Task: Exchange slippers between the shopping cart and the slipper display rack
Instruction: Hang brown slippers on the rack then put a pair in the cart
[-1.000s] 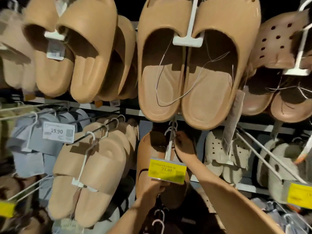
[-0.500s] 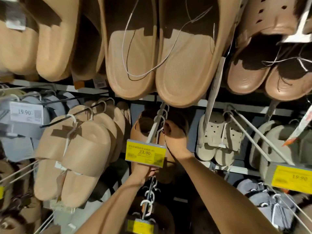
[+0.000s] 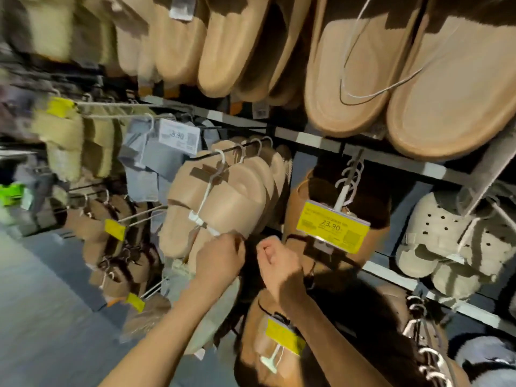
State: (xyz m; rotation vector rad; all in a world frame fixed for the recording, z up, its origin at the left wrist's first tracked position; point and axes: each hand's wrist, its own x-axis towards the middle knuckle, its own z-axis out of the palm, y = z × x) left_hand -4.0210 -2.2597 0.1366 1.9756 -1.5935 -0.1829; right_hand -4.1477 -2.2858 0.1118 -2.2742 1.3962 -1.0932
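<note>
Racked slippers [image 3: 220, 208] behind: left hand [image 3: 220, 261] pinches their white hanger [image 3: 205, 223]; beside it, right hand [image 3: 276, 261] fisted, holding nothing visible.

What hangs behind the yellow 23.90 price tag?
Behind the yellow 23.90 price tag hang brown slippers on white hooks along the peg. The tag covers their middle; how many pairs hang there cannot be told.
</note>
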